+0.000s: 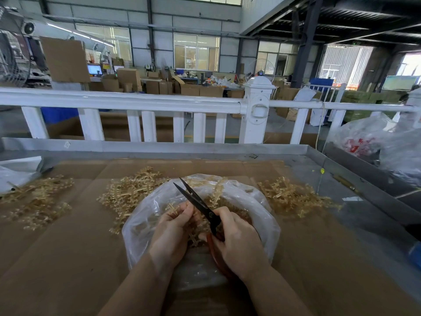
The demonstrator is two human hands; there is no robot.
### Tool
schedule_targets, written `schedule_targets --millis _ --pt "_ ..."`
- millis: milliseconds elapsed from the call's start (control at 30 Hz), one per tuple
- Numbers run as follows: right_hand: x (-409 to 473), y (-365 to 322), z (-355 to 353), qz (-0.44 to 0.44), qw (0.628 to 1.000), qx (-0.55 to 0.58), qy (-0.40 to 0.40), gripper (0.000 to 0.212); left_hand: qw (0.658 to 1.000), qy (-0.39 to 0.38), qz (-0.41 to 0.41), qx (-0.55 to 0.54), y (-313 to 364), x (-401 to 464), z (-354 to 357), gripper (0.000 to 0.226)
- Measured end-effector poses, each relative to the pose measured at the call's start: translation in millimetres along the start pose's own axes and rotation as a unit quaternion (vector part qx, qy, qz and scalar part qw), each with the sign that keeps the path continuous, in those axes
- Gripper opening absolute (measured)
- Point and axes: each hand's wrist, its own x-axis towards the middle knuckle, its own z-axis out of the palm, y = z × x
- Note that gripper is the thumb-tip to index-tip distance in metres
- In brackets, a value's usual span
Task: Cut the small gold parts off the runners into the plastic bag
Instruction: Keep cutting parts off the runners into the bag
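Head view: 2 hands snipping gold runners over a plastic bag on a cardboard-covered bench.

Bare cardboard (68, 258) lies open to either side of the forearms, while a raised metal rim (159, 145) closes the far edge and a white railing (127, 102) stands behind it, with a warehouse of stacked cartons beyond. Heaps of gold runners sit left (36, 201), centre (129, 190) and right (293, 198). The plastic bag (262, 215) lies open below the hands, holding gold pieces. The left hand (170, 233) pinches a runner (172, 207) in closed fingertips; the right hand (237, 242) grips the scissors (196, 201), blades parted just beside that runner.
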Motion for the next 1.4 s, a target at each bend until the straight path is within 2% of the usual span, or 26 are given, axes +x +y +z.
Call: schedule_targets --millis 267,467,600,733,867,967,1100,1200,1300,1400 --pt "0.7 -1.3 0.1 0.001 1.000 -0.004 -0.008 0.045 1.000 -0.012 0.004 -0.006 1.2 -1.2 -0.3 0.015" --pt "0.1 -3.0 -1.5 0.009 1.000 -0.019 0.009 0.041 1.000 0.028 0.003 -0.010 -0.9 1.4 -1.2 0.013" --pt "-0.1 -2.4 -0.9 0.021 0.999 -0.025 0.026 0.036 0.999 -0.011 -0.014 -0.028 1.6 -0.8 -3.1 0.050" --pt "-1.1 -2.2 -2.2 0.031 0.998 -0.015 0.048 0.037 0.996 0.063 0.054 0.026 -5.1 -0.7 -4.3 0.040" --pt "-1.3 -0.7 -1.6 0.028 0.997 -0.028 0.063 0.040 0.991 0.101 0.088 0.020 -8.0 1.8 -1.5 0.038" --pt "-1.8 0.8 -0.6 0.031 0.998 -0.018 0.059 0.039 0.993 0.080 0.086 0.021 -7.2 2.2 -1.1 0.031" --pt "-1.6 2.1 -0.4 0.034 0.998 -0.007 0.054 0.037 0.998 0.028 0.047 0.009 -5.3 0.1 -1.4 0.032" --pt "-2.0 1.6 -0.9 0.041 0.998 -0.006 0.054 0.039 0.993 0.056 0.076 0.064 -7.6 -0.9 -0.8 0.023" --pt "-2.4 1.5 -1.0 0.046 0.997 -0.012 0.055 0.043 0.990 0.086 0.094 0.057 -6.6 0.1 -0.6 0.014" --pt "-2.3 2.5 -1.2 0.050 0.997 -0.009 0.055 0.043 0.992 0.079 0.095 0.039 -6.1 0.8 -0.4 0.016"
